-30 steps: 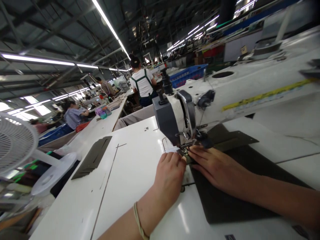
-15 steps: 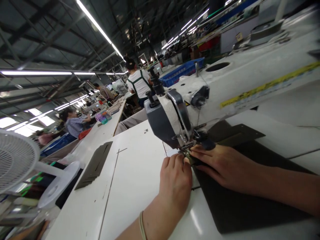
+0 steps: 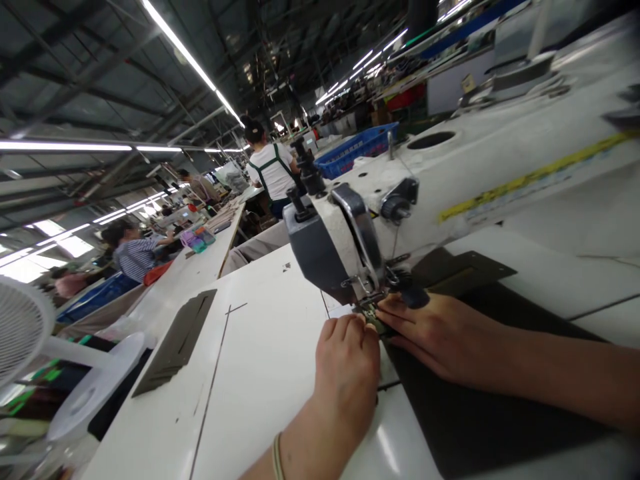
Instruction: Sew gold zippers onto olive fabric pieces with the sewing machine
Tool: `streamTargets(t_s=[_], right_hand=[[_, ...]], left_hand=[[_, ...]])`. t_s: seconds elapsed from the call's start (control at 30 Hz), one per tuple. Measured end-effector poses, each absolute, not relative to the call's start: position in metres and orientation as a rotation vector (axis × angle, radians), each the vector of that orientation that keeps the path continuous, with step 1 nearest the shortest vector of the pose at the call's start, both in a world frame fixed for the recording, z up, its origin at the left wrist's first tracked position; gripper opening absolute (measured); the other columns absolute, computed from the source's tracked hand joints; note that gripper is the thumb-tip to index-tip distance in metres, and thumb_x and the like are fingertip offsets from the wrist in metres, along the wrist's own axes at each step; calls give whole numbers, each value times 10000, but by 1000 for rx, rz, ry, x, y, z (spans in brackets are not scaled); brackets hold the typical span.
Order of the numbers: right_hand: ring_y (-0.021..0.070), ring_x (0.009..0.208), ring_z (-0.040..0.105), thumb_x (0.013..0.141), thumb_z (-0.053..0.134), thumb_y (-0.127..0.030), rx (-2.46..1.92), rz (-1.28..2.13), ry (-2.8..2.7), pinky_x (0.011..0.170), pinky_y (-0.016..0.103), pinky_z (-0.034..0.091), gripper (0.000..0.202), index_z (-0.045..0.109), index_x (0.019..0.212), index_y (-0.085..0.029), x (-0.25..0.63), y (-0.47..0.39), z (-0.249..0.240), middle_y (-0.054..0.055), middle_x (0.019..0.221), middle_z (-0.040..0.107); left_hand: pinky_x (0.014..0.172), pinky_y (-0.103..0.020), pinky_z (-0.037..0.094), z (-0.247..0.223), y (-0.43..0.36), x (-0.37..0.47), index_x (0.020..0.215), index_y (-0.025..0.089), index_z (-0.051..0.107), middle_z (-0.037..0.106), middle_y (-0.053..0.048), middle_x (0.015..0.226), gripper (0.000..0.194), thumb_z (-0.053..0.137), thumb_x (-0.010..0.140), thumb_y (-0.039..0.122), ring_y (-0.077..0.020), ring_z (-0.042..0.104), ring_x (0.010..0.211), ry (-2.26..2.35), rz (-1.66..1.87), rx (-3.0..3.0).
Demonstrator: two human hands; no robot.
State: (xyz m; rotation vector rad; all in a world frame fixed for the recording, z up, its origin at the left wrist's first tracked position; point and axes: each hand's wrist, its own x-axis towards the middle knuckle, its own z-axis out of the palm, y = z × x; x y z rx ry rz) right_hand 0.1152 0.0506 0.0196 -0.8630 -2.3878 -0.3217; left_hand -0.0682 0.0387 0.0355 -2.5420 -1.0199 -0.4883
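Observation:
A large dark grey-brown sheet [image 3: 480, 407] of fabric or leather lies under the sewing machine head [image 3: 325, 240], its edge by the presser foot [image 3: 369, 303]. My left hand [image 3: 347, 373] is closed at that edge, fingers curled in just before the foot. What its fingertips pinch is hidden. Flat on the sheet rests my right hand [image 3: 445, 333], fingers stretched out together toward the needle area, thumb spread slightly below. A smaller dark piece with a slot [image 3: 467, 270] lies behind the right hand, partly over the big sheet.
Left on the white table [image 3: 260, 373] is a stack of dark slotted pieces [image 3: 177, 340]. A white fan [image 3: 95, 373] stands beyond the table's left edge. Behind the machine are a blue crate [image 3: 357, 150] and a person in a white shirt [image 3: 273, 170]; others sit farther left.
The view has shifted slightly, so the fan and stack appear farther left. Both hands stay at the presser foot, with little visible movement against the machine.

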Motion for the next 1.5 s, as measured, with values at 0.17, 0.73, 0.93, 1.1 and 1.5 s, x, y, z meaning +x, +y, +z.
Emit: streamTargets(t_s=[0.17, 0.73, 0.93, 1.1, 1.5], right_hand=[[229, 824, 634, 841, 468, -128, -899, -303, -2388, 738, 362, 503, 214, 619, 992, -114, 112, 51, 25, 123, 991, 677], [208, 792, 650, 843, 462, -103, -889, -261, -2368, 716, 323, 504, 209, 627, 967, -138, 118, 61, 13, 95, 907, 694], [175, 765, 645, 843, 423, -52, -905, -151, -2311, 742, 308, 523, 261, 637, 863, -200, 115, 65, 6, 35, 801, 681], [173, 775, 642, 827, 427, -51, -942, -139, -2305, 722, 298, 523, 265, 633, 866, -214, 110, 66, 4, 31, 810, 678], [160, 739, 644, 835, 427, -43, -879, -275, -2289, 712, 277, 525, 263, 636, 852, -201, 113, 69, 15, 35, 815, 681]], left_hand=[[722, -365, 543, 37, 43, -70, 857, 129, 593, 640, -87, 878, 128, 485, 899, 75, -222, 622, 853, -968, -479, -2551], [744, -349, 514, 34, 47, -69, 853, 125, 614, 668, -83, 931, 67, 563, 896, 134, -221, 625, 901, -1059, -425, -2536], [753, -344, 513, 27, 48, -74, 869, 119, 613, 679, -95, 958, 87, 533, 902, 116, -212, 628, 933, -1018, -593, -2561], [734, -352, 508, 28, 50, -72, 847, 126, 614, 681, -88, 930, 75, 551, 886, 113, -219, 631, 907, -1049, -550, -2574], [734, -352, 503, 19, 53, -74, 841, 135, 618, 681, -74, 915, 54, 590, 858, 93, -218, 632, 867, -1112, -663, -2567]])
